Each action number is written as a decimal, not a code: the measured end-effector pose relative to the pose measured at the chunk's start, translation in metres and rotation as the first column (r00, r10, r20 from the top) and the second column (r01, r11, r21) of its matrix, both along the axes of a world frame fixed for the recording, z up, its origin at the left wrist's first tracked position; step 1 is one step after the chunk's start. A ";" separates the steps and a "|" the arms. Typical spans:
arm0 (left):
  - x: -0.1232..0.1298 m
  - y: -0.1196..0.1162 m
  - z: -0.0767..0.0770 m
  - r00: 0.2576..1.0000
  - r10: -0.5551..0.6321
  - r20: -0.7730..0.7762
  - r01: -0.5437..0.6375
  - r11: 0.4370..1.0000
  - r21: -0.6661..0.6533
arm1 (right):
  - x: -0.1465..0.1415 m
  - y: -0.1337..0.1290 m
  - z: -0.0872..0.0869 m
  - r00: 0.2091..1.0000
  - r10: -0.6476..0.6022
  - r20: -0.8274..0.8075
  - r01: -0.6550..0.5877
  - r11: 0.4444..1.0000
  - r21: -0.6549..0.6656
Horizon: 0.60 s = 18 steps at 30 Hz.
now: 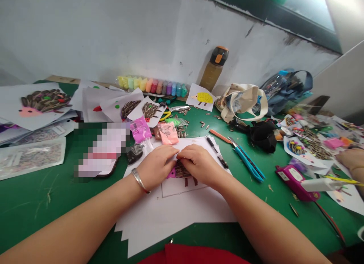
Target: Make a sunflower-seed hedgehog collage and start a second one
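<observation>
A hedgehog figure of dark seeds, with a pink face and brown legs, lies on white paper in front of me. Over its face side is my left hand, fingers bent and pressed together at the upper edge. My right hand covers the seed body, its fingertips pinched close to the left hand's; anything between them is hidden. Just beyond my hands lie an orange clay packet and a purple clay packet. A black pen rests on the paper at the right.
A blue cutter and a magenta device lie to the right. Behind stand a bottle, clay packets and a cloth bag. Left is a blurred phone. Another person's hand is at far right.
</observation>
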<state>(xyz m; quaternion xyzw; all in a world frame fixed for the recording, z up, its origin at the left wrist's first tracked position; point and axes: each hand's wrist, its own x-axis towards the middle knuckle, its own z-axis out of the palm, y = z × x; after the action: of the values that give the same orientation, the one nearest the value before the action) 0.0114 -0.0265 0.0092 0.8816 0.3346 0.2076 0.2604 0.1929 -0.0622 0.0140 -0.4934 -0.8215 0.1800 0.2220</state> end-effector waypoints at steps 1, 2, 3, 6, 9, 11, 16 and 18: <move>0.000 0.000 0.000 1.000 -0.003 0.003 0.003 1.000 -0.002 | 0.000 0.000 0.000 1.000 0.001 0.016 -0.002 1.000 0.002; 0.000 0.000 0.000 1.000 -0.006 0.005 0.006 1.000 -0.002 | 0.000 0.000 0.000 0.999 0.006 0.037 -0.006 1.000 0.004; 0.000 0.000 0.000 1.000 -0.007 0.005 0.007 1.000 0.000 | 0.001 0.000 0.000 0.998 0.011 0.061 -0.011 1.000 0.005; 0.000 0.000 -0.001 1.000 -0.010 0.000 0.010 1.000 0.014 | 0.002 0.001 -0.001 0.994 0.025 0.110 -0.026 1.000 0.013; 0.001 0.000 0.000 1.000 -0.020 0.004 0.020 1.000 0.013 | 0.003 0.002 -0.001 0.991 0.057 0.122 -0.059 0.998 0.017; 0.002 0.000 0.000 1.000 -0.029 0.006 0.029 1.000 0.006 | 0.003 0.002 0.000 0.989 0.070 0.131 -0.073 0.997 0.020; 0.002 0.000 0.001 0.999 -0.032 0.002 0.032 0.999 0.017 | 0.004 0.002 0.003 0.988 0.073 0.139 -0.078 0.996 0.031; 0.002 0.000 0.001 0.999 -0.038 -0.002 0.038 0.999 0.025 | 0.005 0.002 0.003 0.987 0.080 0.138 -0.084 0.996 0.028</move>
<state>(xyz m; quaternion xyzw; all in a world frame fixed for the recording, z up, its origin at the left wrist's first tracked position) 0.0133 -0.0265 0.0100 0.8911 0.3151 0.2062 0.2532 0.1976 -0.0602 0.0168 -0.4667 -0.8573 0.1409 0.1656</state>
